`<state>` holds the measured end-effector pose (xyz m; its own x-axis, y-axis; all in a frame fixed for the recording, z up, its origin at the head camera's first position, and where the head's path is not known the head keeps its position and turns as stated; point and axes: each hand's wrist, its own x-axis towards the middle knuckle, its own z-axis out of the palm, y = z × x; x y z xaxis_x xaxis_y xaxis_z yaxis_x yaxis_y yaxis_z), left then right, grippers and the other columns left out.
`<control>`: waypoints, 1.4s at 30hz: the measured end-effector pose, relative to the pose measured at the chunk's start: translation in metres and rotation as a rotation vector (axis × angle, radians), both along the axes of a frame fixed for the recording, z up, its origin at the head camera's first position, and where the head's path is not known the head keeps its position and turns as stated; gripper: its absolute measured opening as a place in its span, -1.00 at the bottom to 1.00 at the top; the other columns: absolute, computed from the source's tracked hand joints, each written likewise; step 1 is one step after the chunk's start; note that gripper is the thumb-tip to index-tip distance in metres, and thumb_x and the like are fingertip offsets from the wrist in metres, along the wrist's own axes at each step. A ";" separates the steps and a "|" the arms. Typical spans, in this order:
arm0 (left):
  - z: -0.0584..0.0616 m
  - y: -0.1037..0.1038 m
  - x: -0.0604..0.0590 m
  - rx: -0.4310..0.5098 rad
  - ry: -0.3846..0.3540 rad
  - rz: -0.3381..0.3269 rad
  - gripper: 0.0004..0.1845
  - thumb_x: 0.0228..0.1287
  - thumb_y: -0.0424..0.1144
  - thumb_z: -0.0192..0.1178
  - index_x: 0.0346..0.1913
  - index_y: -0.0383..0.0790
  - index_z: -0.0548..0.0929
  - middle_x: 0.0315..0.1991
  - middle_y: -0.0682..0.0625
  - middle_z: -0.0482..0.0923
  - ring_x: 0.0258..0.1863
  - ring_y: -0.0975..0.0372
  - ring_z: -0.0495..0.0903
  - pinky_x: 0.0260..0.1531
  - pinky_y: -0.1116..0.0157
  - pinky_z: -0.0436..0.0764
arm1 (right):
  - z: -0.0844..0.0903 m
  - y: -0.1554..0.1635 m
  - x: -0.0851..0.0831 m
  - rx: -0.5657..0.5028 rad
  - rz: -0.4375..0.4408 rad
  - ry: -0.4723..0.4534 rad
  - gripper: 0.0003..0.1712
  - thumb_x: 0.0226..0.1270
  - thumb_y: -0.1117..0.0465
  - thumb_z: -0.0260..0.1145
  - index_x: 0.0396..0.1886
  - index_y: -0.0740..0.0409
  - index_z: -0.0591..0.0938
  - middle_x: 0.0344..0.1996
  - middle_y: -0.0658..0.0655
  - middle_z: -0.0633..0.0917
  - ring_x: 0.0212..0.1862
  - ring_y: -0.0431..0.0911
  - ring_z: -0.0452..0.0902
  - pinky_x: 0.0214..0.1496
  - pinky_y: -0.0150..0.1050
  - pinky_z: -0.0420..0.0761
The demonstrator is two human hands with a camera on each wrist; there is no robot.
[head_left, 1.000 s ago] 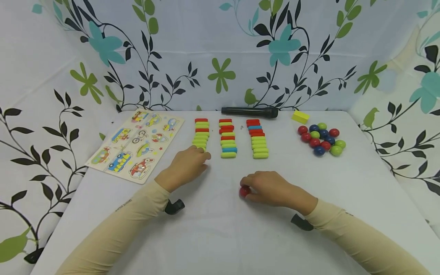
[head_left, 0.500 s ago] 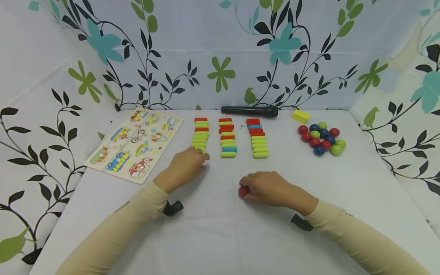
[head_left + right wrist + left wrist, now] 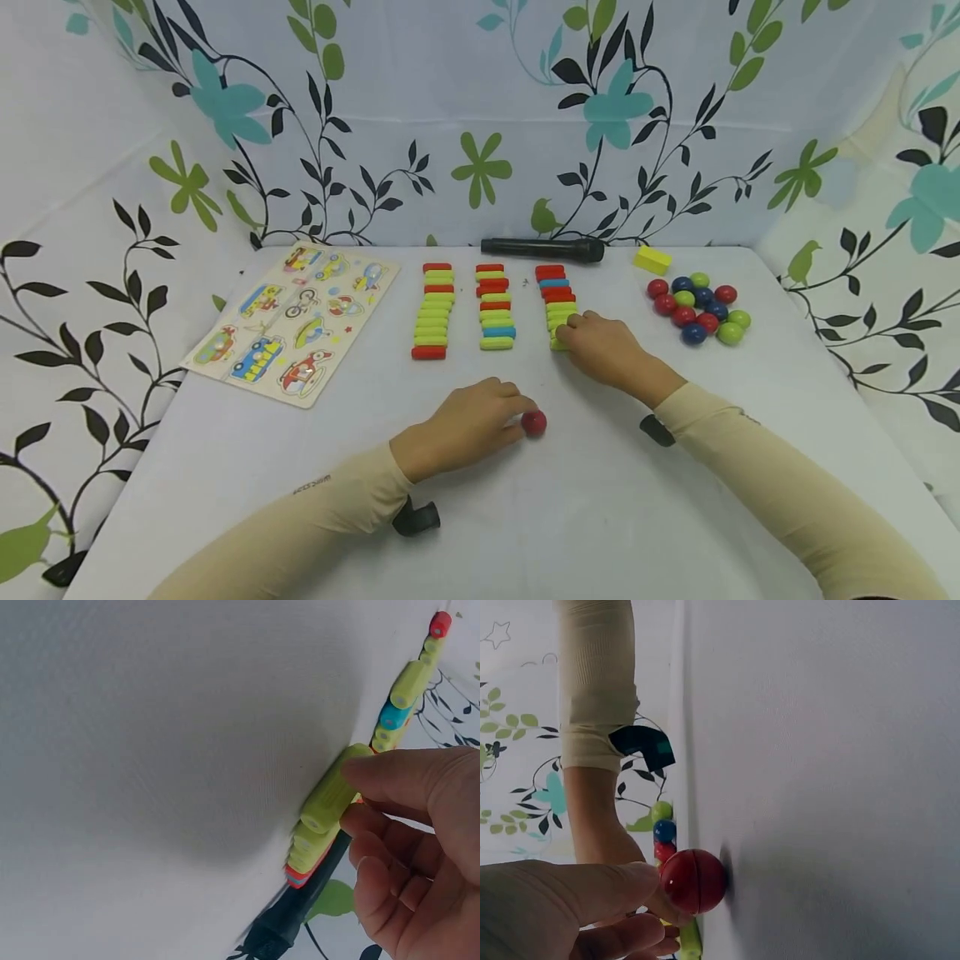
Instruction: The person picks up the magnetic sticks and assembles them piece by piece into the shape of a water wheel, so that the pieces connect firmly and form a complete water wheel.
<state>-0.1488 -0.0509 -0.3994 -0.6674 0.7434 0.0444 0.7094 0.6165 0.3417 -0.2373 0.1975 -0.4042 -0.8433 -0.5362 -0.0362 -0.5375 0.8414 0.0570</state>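
A: What is touched by the left hand (image 3: 461, 425)?

B: A red ball (image 3: 534, 422) is touched by the fingertips, which lie almost straight beside it. The ball is not wrapped or pinched; it sits on the white table (image 3: 525, 517), near the front middle.

A: And the right hand (image 3: 603, 346)?

B: The near end of the right row of bars (image 3: 558, 304) is covered by it. A green bar (image 3: 330, 795) is pinched between thumb and fingers (this is seen best from the right wrist).

A: How could the bar be lifted well?

B: It should be held by its long sides and raised straight up, so the bars packed against it are not dragged. The ball should be kept steady with a soft touch, because it can roll.

A: What else is around?

B: Two more rows of bars (image 3: 431, 321) are set to the left, a vehicle puzzle board (image 3: 292, 321) further left. A pile of balls (image 3: 697, 304), a yellow block (image 3: 652, 260) and a black microphone (image 3: 543, 248) are at the back. Nothing is in the way of either hand.
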 end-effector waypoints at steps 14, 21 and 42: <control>-0.010 0.015 -0.002 -0.011 0.205 -0.076 -0.85 0.33 -0.20 0.38 -0.09 0.10 0.81 -0.22 0.17 0.69 -0.18 0.27 0.56 -0.38 0.43 0.59 | 0.000 0.009 0.007 -0.132 -0.022 -0.187 -0.70 0.30 0.16 0.48 0.01 0.06 0.74 -0.20 0.00 0.70 -0.15 -0.07 0.57 -0.04 -0.07 0.68; -0.014 0.017 -0.004 0.061 0.232 -0.065 -0.85 0.29 -0.17 0.42 -0.10 0.07 0.82 -0.25 0.17 0.68 -0.21 0.29 0.58 -0.33 0.44 0.61 | 0.008 0.011 0.039 -0.245 0.200 -0.372 -0.72 0.28 0.12 0.50 -0.02 -0.13 0.75 -0.19 -0.22 0.71 -0.14 -0.25 0.54 0.00 -0.23 0.62; -0.028 0.020 0.004 0.093 0.258 -0.031 -0.91 0.32 -0.14 0.41 -0.15 0.06 0.77 -0.31 0.12 0.62 -0.33 0.28 0.53 -0.51 0.43 0.53 | 0.001 0.023 -0.012 -0.164 -0.017 -0.056 -0.65 0.32 0.24 0.43 0.10 0.07 0.72 -0.04 0.12 0.68 0.01 0.04 0.59 -0.02 0.01 0.70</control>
